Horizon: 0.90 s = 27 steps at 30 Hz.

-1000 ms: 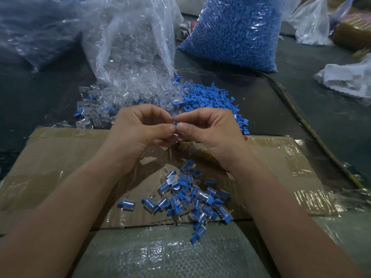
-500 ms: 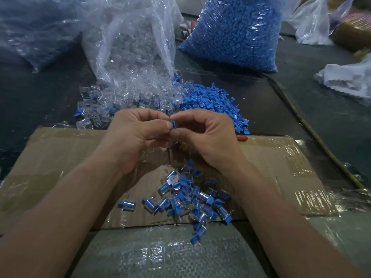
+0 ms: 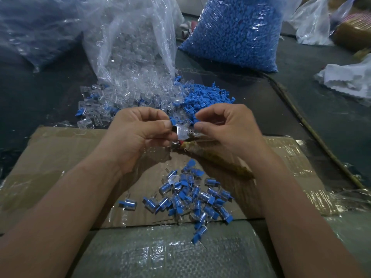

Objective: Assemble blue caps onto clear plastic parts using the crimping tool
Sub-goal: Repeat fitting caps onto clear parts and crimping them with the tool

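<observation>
My left hand point(image 3: 138, 135) pinches a clear plastic part point(image 3: 182, 131) with a blue cap point(image 3: 172, 121) at its top, just above the cardboard. My right hand point(image 3: 228, 129) is a short way to the right, fingers curled, thumb and forefinger closed on what looks like a small blue cap point(image 3: 198, 124). The crimping tool point(image 3: 202, 151), with a metal head and a red and yellow handle, lies on the cardboard under both hands. Loose clear parts point(image 3: 128, 93) and loose blue caps point(image 3: 208, 95) are heaped just beyond my hands.
A heap of finished capped parts point(image 3: 192, 195) lies on the taped cardboard point(image 3: 52, 157) near me. An open bag of clear parts point(image 3: 132, 41) and a full bag of blue caps point(image 3: 236, 31) stand behind. White plastic point(image 3: 349, 79) lies far right.
My hands were pressed together at the fingertips around a cap; now they have drawn apart, and the clear part shows in the left hand's pinch.
</observation>
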Tool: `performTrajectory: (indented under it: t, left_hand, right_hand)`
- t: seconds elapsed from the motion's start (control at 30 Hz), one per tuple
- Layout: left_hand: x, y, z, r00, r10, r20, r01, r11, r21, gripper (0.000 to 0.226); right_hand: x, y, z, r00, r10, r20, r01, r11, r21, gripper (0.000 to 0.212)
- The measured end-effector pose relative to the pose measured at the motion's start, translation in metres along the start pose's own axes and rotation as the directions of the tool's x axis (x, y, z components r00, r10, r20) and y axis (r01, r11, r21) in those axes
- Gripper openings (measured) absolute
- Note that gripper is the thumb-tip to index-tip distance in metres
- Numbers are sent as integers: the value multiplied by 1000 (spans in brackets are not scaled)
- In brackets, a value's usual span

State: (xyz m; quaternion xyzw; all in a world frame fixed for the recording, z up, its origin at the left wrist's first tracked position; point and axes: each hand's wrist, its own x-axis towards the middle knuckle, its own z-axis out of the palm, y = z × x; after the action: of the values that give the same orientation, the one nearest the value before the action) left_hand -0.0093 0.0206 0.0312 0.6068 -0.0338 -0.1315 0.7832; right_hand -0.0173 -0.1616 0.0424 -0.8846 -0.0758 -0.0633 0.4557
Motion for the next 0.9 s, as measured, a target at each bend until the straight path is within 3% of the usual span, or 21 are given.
performTrajectory:
  t: [0.1, 0.2, 0.4, 0.53, 0.7, 0.9]
  left_hand:
    - [2, 0, -1, 1000, 3, 1, -3, 1000, 7, 16]
    - [2, 0, -2, 1000, 9, -7, -9, 1000, 0, 16]
    - [3, 0, -5, 1000, 22, -19, -21, 1000, 12, 17]
    - [4, -1, -5, 999, 25, -24, -25, 1000, 14, 18]
    - [5, -2, -6, 999, 24, -30, -24, 1000, 5, 14]
    - [6, -2, -8, 998, 39, -47, -40, 999, -15, 16]
  right_hand:
    - [3, 9, -18, 997, 74, -2, -74, 989, -128, 20]
    - [5, 13, -29, 984, 157, 86, -130, 956, -262, 24]
    - [-1, 9, -35, 871, 355, 339, -197, 886, -421, 73]
    - [1, 9, -20, 836, 384, 392, -70, 783, -618, 89]
    - [2, 8, -19, 876, 339, 344, -67, 790, -609, 74]
    - [1, 3, -10, 932, 257, 256, -31, 760, -649, 27]
